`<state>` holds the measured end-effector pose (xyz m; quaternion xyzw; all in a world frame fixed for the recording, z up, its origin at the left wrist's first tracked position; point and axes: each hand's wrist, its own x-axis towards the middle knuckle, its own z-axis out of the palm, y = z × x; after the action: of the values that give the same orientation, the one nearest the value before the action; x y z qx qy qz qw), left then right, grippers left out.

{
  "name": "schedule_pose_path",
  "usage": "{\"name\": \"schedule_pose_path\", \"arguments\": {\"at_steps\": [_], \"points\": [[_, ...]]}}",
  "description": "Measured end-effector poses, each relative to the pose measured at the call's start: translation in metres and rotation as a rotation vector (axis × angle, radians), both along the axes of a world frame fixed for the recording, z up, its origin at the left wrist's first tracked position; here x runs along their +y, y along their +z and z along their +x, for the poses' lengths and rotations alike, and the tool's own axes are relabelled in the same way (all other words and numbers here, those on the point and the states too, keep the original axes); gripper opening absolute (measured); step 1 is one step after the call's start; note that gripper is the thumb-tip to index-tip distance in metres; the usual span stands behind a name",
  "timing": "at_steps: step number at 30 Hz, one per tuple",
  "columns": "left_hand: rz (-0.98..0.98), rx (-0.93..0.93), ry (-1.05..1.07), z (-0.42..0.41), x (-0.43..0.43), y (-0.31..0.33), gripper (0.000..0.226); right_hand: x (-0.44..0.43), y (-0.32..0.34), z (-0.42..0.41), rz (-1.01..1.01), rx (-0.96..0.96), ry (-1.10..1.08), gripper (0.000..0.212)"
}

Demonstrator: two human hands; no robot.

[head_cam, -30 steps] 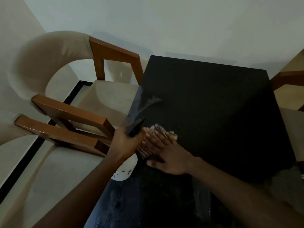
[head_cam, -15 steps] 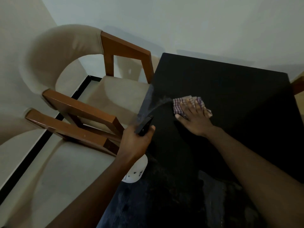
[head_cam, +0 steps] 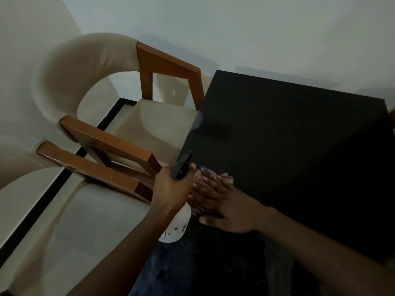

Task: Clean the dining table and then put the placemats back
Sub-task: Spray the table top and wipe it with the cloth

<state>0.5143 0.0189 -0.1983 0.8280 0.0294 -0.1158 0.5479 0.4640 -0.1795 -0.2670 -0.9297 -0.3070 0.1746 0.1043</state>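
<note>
Reaching in from 6 o'clock, both bare forearms come up to the near left part of the desk (head_cam: pixel 295 142). The left hand (head_cam: pixel 171 190) has its fingers curled tight round the neck of a bottle (head_cam: pixel 178 226). The white body of the bottle hangs under the hand at the left edge of the desk, and its black spray head sticks out above the thumb and points to about 1 o'clock.

Just at 3 o'clock from it, touching it or nearly so, the right hand (head_cam: pixel 227 207) lies flat with straight fingers, palm down. It presses a cloth (head_cam: pixel 207 171) onto the dark top. The fingers point to about 11 o'clock. Most of the cloth is hidden under them; only a checked edge shows past the fingertips, at 12 o'clock from the hand.

Beyond the hands the desk is black and runs on toward 1 o'clock, with a faint pale sheen near its left edge.

At 9 o'clock from the hands stands the near chair (head_cam: pixel 70 223), with a cream seat and brown wooden arm. At 11 o'clock is the far chair (head_cam: pixel 158 122), of the same kind, close against the desk. Behind all is a pale wall (head_cam: pixel 256 28).
</note>
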Motion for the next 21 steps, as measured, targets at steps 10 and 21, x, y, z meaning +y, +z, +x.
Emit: {"name": "schedule_pose_path", "arguments": {"at_steps": [10, 21], "points": [[0.036, -0.021, 0.032, -0.001, 0.001, -0.003, 0.038, -0.09, 0.002, 0.055, -0.105, 0.017, -0.281, 0.073], [0.017, -0.072, -0.001, -0.001, 0.006, -0.004, 0.039, -0.003, -0.01, 0.246, -0.048, 0.093, -0.568, 0.085]]}}
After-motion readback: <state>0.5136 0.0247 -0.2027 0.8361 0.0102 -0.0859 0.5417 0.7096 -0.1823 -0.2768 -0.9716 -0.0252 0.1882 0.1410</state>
